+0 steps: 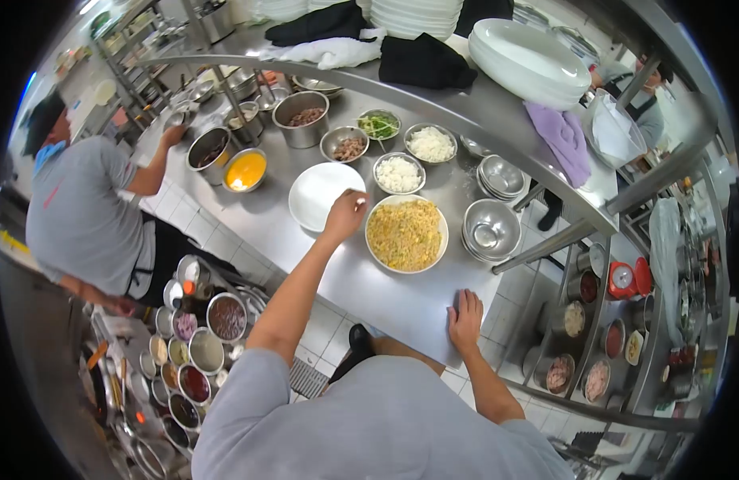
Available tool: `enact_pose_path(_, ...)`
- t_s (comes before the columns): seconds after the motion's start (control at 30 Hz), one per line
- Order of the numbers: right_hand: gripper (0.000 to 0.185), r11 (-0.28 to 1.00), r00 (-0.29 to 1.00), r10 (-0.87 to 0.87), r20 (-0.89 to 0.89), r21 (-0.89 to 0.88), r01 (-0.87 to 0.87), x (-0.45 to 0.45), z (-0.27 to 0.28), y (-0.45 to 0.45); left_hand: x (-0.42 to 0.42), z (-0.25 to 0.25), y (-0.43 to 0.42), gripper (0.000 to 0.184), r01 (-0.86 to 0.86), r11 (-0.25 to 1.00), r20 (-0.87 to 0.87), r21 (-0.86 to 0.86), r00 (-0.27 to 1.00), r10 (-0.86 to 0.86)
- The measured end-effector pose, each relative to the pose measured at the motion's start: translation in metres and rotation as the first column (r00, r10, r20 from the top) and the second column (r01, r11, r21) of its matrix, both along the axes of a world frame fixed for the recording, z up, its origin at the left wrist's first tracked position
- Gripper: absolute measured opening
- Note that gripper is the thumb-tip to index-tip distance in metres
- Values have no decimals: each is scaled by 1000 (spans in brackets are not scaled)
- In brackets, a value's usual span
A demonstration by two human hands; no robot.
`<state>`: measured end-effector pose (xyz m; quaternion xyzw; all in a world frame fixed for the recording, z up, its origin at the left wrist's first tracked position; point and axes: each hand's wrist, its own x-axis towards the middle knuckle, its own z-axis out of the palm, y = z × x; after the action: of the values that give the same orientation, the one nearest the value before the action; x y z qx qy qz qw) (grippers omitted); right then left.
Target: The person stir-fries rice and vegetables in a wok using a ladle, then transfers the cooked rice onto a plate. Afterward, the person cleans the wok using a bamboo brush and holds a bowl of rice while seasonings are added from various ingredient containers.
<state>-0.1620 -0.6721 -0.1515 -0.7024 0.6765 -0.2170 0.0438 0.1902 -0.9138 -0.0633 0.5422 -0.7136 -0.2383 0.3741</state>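
My left hand (345, 214) hovers at the right rim of a white plate (312, 196). Its fingers are closed, with a small whitish bit at the fingertips too small to name. Just right of it, a large white dish of fried rice (407, 234) rests on the steel table (377, 308). My right hand (465, 318) lies flat near the table's front right edge, fingers stretched out and holding nothing. Behind the fried rice are a bowl of white rice (398, 174) and a second rice bowl (431, 145).
Stacked metal bowls (491, 228) stand at the right. Left are a pot of orange liquid (245, 170) and a co-worker (93, 200). A raised shelf (337, 70) carries big white plates (529, 64) and a purple cloth (557, 140). Several sauce containers (195, 384) sit lower left.
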Motion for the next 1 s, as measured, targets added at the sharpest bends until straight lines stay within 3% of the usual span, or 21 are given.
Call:
enact_pose_path(0.07,55,1000,1000,-9,-19,22,10,3,0,-5,-14,-11,-58,22,10,999,-32,-52,999,-11)
enact_pose_path(0.17,53,998,998,-58,-30,29,59,-2,6,-4,-22,-65,-149,40,118,971,-32,-206,991,-127)
enact_pose_path(0.2,51,999,1000,-30,-9,18,30,-4,9,-2,-22,-98,-186,42,167,928,86,-332,985,-147)
enact_pose_path(0.27,50,998,999,-38,-38,41,40,-6,14,-2,-32,-101,-219,40,171,964,179,-202,975,-135)
enact_pose_path(0.3,51,997,997,-57,-57,45,60,-6,14,-2,-30,-117,-237,39,224,941,312,-254,940,-139)
enact_pose_path(0.33,51,994,993,-104,-61,35,106,-7,16,-2,-31,-124,-252,35,190,973,328,-134,934,-137)
enact_pose_path(0.37,50,995,995,-85,-56,41,87,-6,18,-2,-37,-108,-263,31,179,971,408,158,884,-229)
enact_pose_path(0.4,50,997,997,-58,-49,52,61,-5,20,-1,-36,-120,-275,30,160,970,385,183,896,-221)
enact_pose_path(0.5,50,993,995,-84,-60,77,88,-6,25,0,-35,-92,-259,29,116,958,278,263,941,-190)
enact_pose_path(0.57,49,992,994,-102,-48,70,105,-6,26,3,-38,-69,-241,27,50,865,164,499,975,-151)
enact_pose_path(0.7,48,995,995,-89,-35,38,91,-9,22,1,-35,-75,-229,23,143,816,-37,560,988,-147)
enact_pose_path(0.77,47,998,998,-64,-15,22,64,-13,19,6,-25,-73,-203,15,158,985,-56,66,986,-155)
enact_pose_path(0.8,47,998,998,-70,-5,-5,70,-15,17,5,9,-154,-252,11,329,889,203,-318,940,-275)
enact_pose_path(0.83,47,999,999,-41,17,-25,41,-13,14,1,11,-150,-236,11,202,978,-163,-59,964,-209)
enact_pose_path(0.87,46,996,996,-34,82,-83,40,-10,11,0,34,-195,-245,7,221,964,-214,-145,945,-249)
enact_pose_path(0.9,46,998,986,-54,157,-19,58,-6,15,-3,44,-221,-230,4,102,963,-210,-249,965,-156)
enact_pose_path(0.93,48,999,991,-28,131,-23,31,-2,20,-6,24,-104,-146,3,188,938,-741,293,664,98)
enact_pose_path(1.0,52,997,992,-38,121,-62,46,3,15,-9,28,-63,-89,12,-46,959,-610,278,763,213)
